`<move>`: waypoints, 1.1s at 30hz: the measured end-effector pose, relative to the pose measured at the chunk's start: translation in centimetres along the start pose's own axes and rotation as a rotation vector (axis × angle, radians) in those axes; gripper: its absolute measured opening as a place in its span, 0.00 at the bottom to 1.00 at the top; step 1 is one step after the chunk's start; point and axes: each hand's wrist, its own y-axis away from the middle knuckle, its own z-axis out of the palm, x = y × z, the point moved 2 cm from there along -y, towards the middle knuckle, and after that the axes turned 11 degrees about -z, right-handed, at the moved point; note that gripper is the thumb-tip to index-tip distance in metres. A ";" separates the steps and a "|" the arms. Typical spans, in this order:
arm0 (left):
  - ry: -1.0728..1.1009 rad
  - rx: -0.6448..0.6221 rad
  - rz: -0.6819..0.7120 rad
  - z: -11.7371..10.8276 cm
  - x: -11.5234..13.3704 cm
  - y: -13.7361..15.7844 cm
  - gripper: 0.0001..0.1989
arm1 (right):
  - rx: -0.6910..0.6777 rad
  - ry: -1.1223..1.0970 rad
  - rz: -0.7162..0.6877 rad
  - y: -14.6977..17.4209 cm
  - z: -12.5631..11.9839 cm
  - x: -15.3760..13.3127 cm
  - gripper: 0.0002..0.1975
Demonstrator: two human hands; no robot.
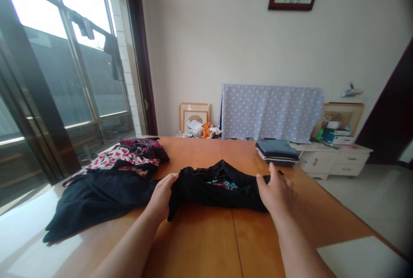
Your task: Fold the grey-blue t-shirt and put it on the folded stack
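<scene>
A black garment (206, 192) lies bunched across the wooden table in front of me. Through its raised opening, a teal and red patterned patch (224, 183) shows. My left hand (163, 194) is closed on the garment's left end, thumb along the top of the cloth. At the right end, my right hand (279, 192) has cloth between thumb and forefinger; its other fingers are partly hidden behind. Left of my left hand, a dark navy garment (103, 196) is spread out, close to the black one.
A white cloth with red print (111, 155) and a dark floral cloth (145, 146) lie heaped at the left. A stack of folded clothes (277, 151) stands at the table's back right. Beyond the wooden table (206, 243) are a polka-dot cover (267, 112) and a white cabinet (335, 162).
</scene>
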 end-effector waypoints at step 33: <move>-0.646 -0.528 0.140 4.6 1.0 6.9 0.21 | -0.038 -1.714 0.278 3.6 -7.9 -7.0 0.26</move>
